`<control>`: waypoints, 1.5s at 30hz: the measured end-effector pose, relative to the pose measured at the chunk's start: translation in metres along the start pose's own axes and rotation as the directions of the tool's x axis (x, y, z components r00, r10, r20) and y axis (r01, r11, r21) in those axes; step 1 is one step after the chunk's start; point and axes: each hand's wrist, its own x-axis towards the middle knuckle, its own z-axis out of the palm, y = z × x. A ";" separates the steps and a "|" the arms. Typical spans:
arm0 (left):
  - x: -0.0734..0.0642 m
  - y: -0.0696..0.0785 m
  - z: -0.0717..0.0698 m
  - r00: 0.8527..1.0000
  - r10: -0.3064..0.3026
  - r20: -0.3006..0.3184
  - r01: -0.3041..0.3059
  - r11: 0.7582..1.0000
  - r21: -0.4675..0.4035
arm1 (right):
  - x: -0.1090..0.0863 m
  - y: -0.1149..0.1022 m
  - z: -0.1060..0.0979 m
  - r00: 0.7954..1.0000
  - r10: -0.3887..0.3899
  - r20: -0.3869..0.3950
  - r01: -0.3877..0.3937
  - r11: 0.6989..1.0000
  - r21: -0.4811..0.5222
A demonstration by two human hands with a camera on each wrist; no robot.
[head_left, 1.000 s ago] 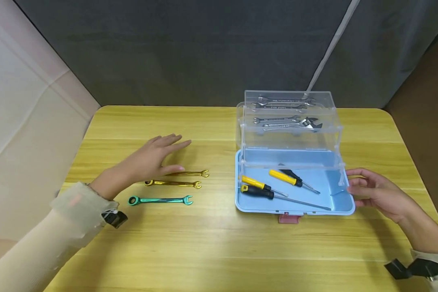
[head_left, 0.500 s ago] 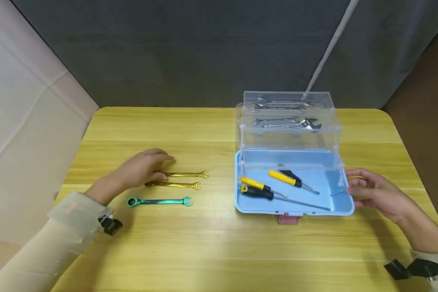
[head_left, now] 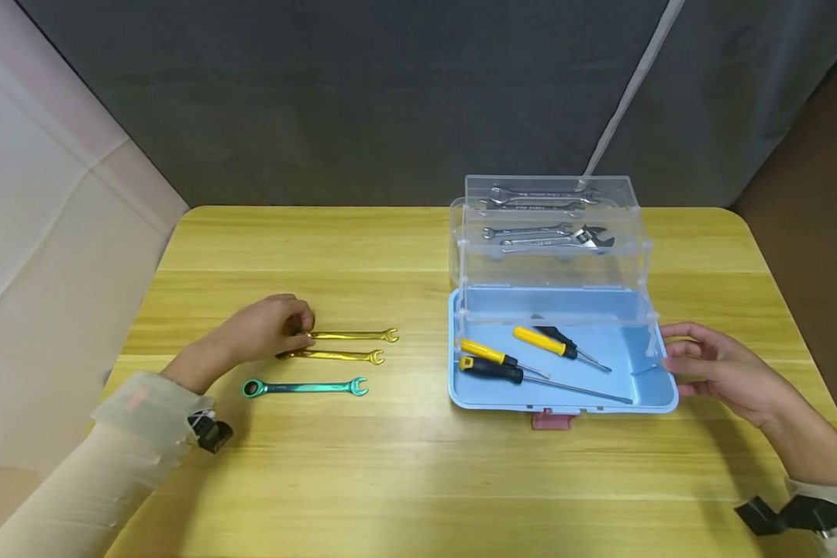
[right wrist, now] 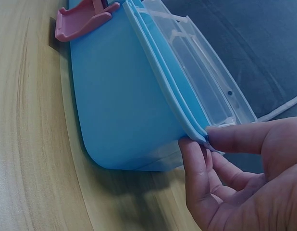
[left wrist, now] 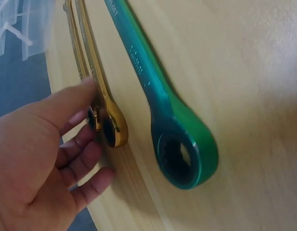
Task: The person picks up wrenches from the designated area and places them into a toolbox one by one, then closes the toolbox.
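Note:
On the left of the table lie two gold ratchet wrenches and a green ratchet wrench (head_left: pixel 307 387), roughly parallel. My left hand (head_left: pixel 268 329) pinches the farther gold wrench (head_left: pixel 352 335) near its ring end, thumb on the near side. The nearer gold wrench (head_left: pixel 342 356) lies right beside it, its ring end partly behind the hand in the head view. At the right, my right hand (head_left: pixel 728 376) holds the rim of the light-blue toolbox (right wrist: pixel 124 96) between thumb and fingers at its right end.
Inside the toolbox lie several screwdrivers, among them a long black-handled screwdriver (head_left: pixel 491 368). Raised clear trays (head_left: pixel 558 267) carry silver wrenches and an adjustable wrench (head_left: pixel 593 236). A pink latch (head_left: pixel 551 421) hangs at the front. Dark cloth (head_left: pixel 356 101) stands behind the table.
My left hand has come down and back toward the wrenches' ring ends, and its spread fingers have curled onto the farther gold wrench. My right hand stays at the toolbox rim.

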 end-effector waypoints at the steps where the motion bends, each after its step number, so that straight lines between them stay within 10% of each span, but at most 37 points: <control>1: 0.000 0.000 0.001 1.000 -0.009 0.008 0.009 1.000 -0.006 | 0.000 0.000 0.000 1.000 0.000 -0.001 0.000 1.000 -0.001; 16: -0.001 0.006 0.003 1.000 0.010 0.026 -0.010 1.000 0.024 | 0.000 0.000 0.000 1.000 -0.010 0.014 0.010 1.000 0.013; 26: 0.000 0.007 -0.003 0.995 -0.050 0.086 0.067 0.975 -0.210 | -0.001 -0.002 -0.001 1.000 -0.019 0.023 0.018 0.999 0.032; 35: 0.001 0.007 -0.003 0.998 -0.037 -0.057 0.020 0.963 -0.268 | -0.001 -0.001 -0.002 1.000 -0.026 0.007 0.025 1.000 0.019; 45: 0.005 0.016 0.011 0.969 -0.130 -0.209 0.043 0.926 -0.375 | -0.001 0.001 0.000 0.999 -0.041 0.011 0.041 0.998 0.056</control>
